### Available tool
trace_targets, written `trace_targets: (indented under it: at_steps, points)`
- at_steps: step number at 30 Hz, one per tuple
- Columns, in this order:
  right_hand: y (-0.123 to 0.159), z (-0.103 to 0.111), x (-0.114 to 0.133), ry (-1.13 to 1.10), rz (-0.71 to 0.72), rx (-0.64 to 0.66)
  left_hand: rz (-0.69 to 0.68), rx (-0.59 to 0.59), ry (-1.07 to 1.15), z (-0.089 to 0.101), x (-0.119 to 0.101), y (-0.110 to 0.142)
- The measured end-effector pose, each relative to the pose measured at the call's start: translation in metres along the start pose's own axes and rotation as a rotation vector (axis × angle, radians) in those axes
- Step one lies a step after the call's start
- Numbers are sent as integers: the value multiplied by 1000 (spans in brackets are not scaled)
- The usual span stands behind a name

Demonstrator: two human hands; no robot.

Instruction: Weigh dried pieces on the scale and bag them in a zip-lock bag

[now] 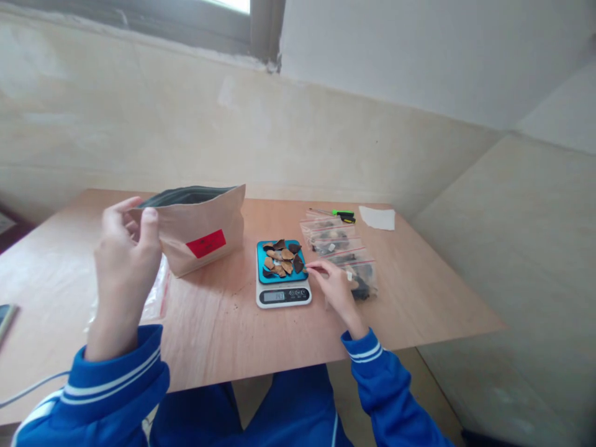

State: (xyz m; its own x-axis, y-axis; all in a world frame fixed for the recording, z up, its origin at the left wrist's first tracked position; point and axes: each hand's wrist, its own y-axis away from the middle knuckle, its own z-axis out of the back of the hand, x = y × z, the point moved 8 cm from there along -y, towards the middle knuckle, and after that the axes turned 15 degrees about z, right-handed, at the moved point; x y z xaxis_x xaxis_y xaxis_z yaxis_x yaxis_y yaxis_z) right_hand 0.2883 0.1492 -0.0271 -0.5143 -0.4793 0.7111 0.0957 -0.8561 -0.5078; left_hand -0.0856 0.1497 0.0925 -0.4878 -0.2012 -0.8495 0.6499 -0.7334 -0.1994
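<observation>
The left hand point(123, 254) pinches the open rim of a brown paper bag point(200, 230) standing on the table point(223, 323), with bare wood before it. The scale point(283, 276) (tray of dried pieces) sits centre. The right hand point(338, 288), fingertips closed, touches the tray's right edge, over small clear bags point(339, 248) near the table's far edge.

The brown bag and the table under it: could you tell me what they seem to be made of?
The brown bag looks like matte kraft paper, creased, with a dark, possibly foil lining. The table looks like bare plywood, with visible grain and a thin edge.
</observation>
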Motion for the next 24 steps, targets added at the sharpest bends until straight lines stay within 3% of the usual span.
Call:
trace_targets:
  at_steps: [3,8,12,15,17,19,20,24]
  points:
    - [5,-9,8,84,89,17,39,1,-27,-2,10,4]
    - [8,-12,16,164,119,32,21,50,74,2,23,15]
    - [13,10,35,175,107,-61,63,141,82,0,48,18]
    - [27,35,48,154,42,-145,141,177,-7,-2,78,15]
    - [41,49,52,133,-16,-186,115,164,-102,-3,96,10]
    - [57,60,51,110,-78,-217,50,167,-208,-6,110,6]
    - [66,65,49,104,-111,-228,15,227,-264,-12,117,5]
    - [98,77,34,138,-249,-249,-21,317,-300,-22,136,8]
